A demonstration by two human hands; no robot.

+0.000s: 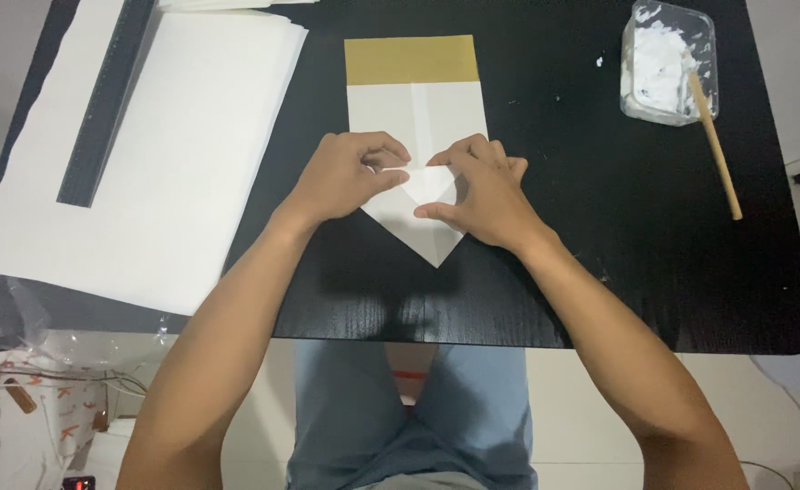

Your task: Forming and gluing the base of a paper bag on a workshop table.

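Observation:
A folded white paper piece [415, 118] with a gold band across its far end lies in the middle of the black table [600, 254]. Its near end comes to a point toward me. My left hand [346, 177] pinches a small folded flap of the paper at its centre, thumb and fingers closed on it. My right hand [482, 191] presses on the same flap from the right, with its thumb lying along the lower fold. Both hands cover the middle of the paper.
A large stack of white paper sheets [173, 154] lies at the left with a long black ruler [105, 100] on top. At the far right stands a clear plastic tub of white paste [668, 63] with a wooden stick [716, 145] leaning out of it.

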